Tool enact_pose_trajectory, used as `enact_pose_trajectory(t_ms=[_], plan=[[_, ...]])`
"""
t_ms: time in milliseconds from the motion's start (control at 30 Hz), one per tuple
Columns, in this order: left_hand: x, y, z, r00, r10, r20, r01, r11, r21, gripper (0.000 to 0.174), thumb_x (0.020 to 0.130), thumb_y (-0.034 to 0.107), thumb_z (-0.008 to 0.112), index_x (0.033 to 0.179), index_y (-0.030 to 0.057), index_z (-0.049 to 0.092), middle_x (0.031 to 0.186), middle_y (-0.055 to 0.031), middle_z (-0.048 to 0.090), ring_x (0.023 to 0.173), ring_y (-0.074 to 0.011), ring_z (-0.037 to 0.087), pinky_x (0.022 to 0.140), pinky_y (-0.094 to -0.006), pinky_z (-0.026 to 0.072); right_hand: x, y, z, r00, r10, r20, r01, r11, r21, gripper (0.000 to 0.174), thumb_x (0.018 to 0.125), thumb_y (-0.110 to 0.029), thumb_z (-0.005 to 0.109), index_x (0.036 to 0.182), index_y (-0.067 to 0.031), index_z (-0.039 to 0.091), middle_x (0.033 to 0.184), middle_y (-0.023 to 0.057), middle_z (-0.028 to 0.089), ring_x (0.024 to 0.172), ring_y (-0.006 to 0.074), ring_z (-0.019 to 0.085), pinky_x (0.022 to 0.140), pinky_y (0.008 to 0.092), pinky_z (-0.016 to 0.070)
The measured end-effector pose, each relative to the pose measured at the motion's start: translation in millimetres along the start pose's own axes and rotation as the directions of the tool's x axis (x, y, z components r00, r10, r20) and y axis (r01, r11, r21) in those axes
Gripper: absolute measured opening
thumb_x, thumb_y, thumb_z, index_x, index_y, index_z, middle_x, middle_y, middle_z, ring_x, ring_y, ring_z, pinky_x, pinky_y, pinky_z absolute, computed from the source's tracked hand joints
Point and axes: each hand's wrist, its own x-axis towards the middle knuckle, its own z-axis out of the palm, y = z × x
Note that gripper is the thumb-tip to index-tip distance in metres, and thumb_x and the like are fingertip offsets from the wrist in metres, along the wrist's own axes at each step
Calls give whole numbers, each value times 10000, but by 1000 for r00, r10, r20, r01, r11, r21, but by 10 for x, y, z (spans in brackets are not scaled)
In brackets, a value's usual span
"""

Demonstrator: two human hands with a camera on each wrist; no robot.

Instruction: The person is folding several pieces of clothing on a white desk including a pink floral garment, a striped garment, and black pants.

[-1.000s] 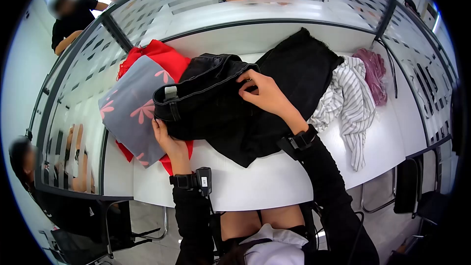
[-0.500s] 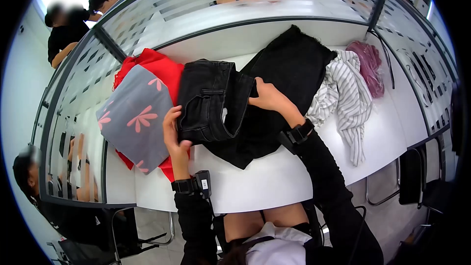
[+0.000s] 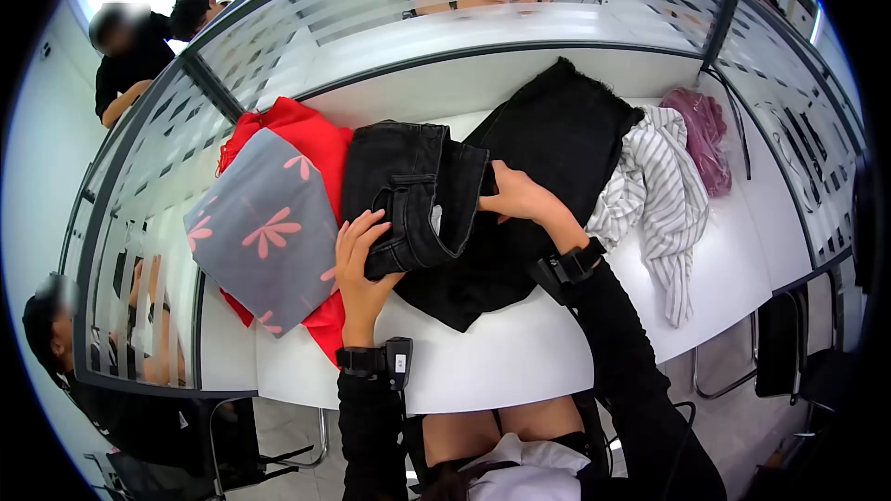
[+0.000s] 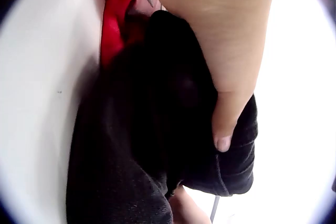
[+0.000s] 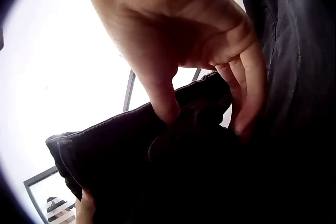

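Note:
Black jeans (image 3: 394,195) lie bunched on the table, the waist part folded up and facing right with its pale label showing inside. At their near left corner my left hand (image 3: 363,264) holds the denim, fingers over the top and thumb along the side near the waistband. The left wrist view shows the thumb (image 4: 224,124) lying on the dark cloth, its fingers hidden. My right hand (image 3: 524,196) pinches the waistband's right edge; in the right wrist view the thumb (image 5: 164,100) is on one side of the cloth and the fingers on the other.
To the left, a grey cloth with pink flowers (image 3: 260,250) lies over a red garment (image 3: 299,121). On the right are a striped white garment (image 3: 664,186) and a purplish plastic-wrapped bundle (image 3: 698,134). Glass partitions (image 3: 594,14) edge the white table (image 3: 501,362); people sit beyond.
The jeans' waist has turned from lying lengthwise to facing right. My left hand let the waistband corner go over and moved right onto the denim; the right hand shifted slightly down the edge.

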Motion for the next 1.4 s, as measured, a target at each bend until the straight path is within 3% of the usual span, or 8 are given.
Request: enact_pose_trajectory(t_ms=[433, 600, 733, 833, 933, 1067, 1200, 1400], plan=[[-96, 2, 130, 801, -494, -337, 375, 854, -361, 257, 755, 14, 587, 1011, -1, 576, 968, -88, 639, 958, -190, 581, 904, -302, 382, -144, -140, -34, 981, -191, 37, 185, 975, 126, 735, 600, -268, 786, 1162, 38, 425, 997, 198, 579, 869, 285, 580, 803, 318, 451], [-54, 52, 104, 823, -456, -338, 358, 879, -314, 259, 816, 39, 523, 1068, -10, 554, 1032, -87, 608, 980, -179, 566, 905, -283, 377, -174, -65, -92, 970, -212, 115, 222, 972, -74, 664, 585, -277, 802, 1092, 0, 475, 970, 188, 558, 797, 250, 576, 748, 313, 469], [-114, -25, 118, 945, -254, -207, 209, 953, -220, 503, 723, -55, 424, 1224, -16, 398, 1107, -164, 579, 1083, -292, 526, 1046, -413, 230, -169, -67, -82, 932, -237, 273, 224, 972, 77, 724, 607, -192, 787, 1240, -85, 451, 872, 122, 570, 757, 204, 567, 705, 295, 482], [-77, 7, 59, 998, 12, -54, -18, 994, -106, 529, 622, -22, 537, 1136, 93, 485, 1229, -192, 474, 1152, -340, 451, 1025, -551, 186, -138, 2, -27, 866, -455, 207, 445, 891, 95, 663, 612, -179, 770, 1191, -30, 484, 1000, 197, 578, 915, 312, 571, 825, 343, 447], [50, 226, -35, 983, -16, 180, 9, 999, 37, 505, 554, 74, 690, 1017, 244, 583, 1255, -163, 443, 1158, -348, 424, 990, -578, 215, -136, -81, -82, 879, -400, 260, 387, 916, 104, 559, 637, -166, 748, 1128, -8, 531, 1105, 213, 547, 1055, 363, 503, 909, 372, 402], [217, 530, -1, 909, 106, 403, -243, 921, 306, 300, 739, 123, 557, 1007, 252, 600, 1245, -99, 464, 1146, -285, 442, 950, -552, 289, -187, -44, -16, 872, -422, 249, 422, 905, 58, 507, 679, -109, 708, 1145, -22, 527, 1189, 220, 492, 1092, 378, 476, 915, 381, 398], [308, 598, -172, 928, 74, 365, -204, 922, 330, 255, 560, 60, 656, 785, 61, 534, 1156, -101, 527, 1106, -285, 488, 902, -403, 402, -306, -83, 70, 862, -475, 176, 472, 879, 62, 443, 705, -98, 693, 1123, -45, 559, 1216, 219, 456, 1115, 382, 445, 924, 385, 389], [399, 584, -541, 994, -90, 61, 62, 930, 361, 279, 636, 100, 738, 767, 40, 499, 932, -100, 622, 767, -299, 588, 649, -345, 459, -399, -336, 182, 841, -536, 76, 541, 837, -89, 388, 719, -277, 698, 1032, -62, 619, 1164, 196, 469, 1047, 353, 476, 875, 369, 415]])
